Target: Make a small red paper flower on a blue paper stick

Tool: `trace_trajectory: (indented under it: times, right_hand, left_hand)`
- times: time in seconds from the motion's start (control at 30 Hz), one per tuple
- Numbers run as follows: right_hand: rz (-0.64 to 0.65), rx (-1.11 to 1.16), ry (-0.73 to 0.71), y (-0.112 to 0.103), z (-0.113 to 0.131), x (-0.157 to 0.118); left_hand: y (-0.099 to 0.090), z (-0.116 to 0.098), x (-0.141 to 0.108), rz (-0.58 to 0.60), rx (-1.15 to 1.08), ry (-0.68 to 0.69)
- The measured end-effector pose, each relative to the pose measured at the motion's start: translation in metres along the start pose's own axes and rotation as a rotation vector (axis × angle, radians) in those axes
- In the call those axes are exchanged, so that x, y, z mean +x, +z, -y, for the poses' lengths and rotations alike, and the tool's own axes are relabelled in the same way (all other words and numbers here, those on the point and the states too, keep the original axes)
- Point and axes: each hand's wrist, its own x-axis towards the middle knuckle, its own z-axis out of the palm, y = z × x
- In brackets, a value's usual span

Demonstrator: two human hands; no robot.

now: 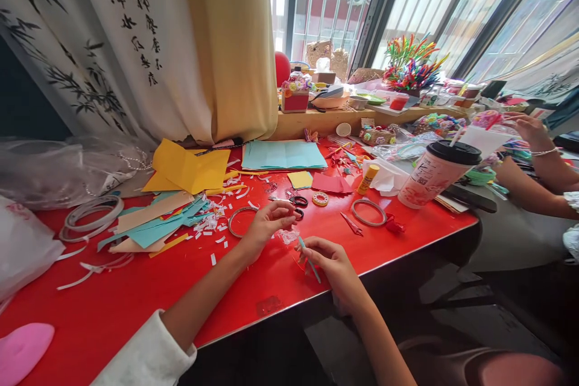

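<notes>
One light blue strip [315, 271] is clamped in my right hand [332, 260] — near the front edge of the red table [149, 289]. My left hand [268, 226] is apart from it, bent just beside the scissors [298, 201] — whether it grips anything, I cannot tell.

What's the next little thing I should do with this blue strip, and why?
I'd probably bring your left hand over to steady the strip. Your right hand pinches it near its upper end, leaving the lower end loose, while your left looks free beside the scissors.
</notes>
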Motion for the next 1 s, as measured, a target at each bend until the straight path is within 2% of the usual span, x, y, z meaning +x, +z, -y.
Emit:
trace_trajectory:
  times: [0.13,0.3,0.47,0.6,0.77,1.0]
  right_hand:
    - [-0.105,0.047,0.001,0.001,-0.003,0.002]
    - [-0.151,0.084,0.019,0.004,-0.001,0.001]
    - [-0.167,0.101,0.017,0.004,-0.002,0.001]
    - [-0.18,0.109,0.014,0.003,-0.003,0.0]
    - [-0.167,0.084,0.022,0.004,-0.003,0.0]
    - [-0.164,0.038,0.035,0.005,-0.003,-0.001]
  left_hand:
    - [0.006,-0.004,-0.003,-0.037,0.022,-0.003]
    - [0.011,-0.01,-0.007,-0.045,0.148,0.044]
    - [0.012,-0.014,-0.009,-0.035,0.229,-0.01]
    - [0.013,-0.009,-0.008,-0.047,0.163,-0.013]
    - [0.012,-0.001,-0.006,-0.042,0.068,0.054]
    - [0.013,-0.001,-0.007,-0.056,-0.031,0.056]
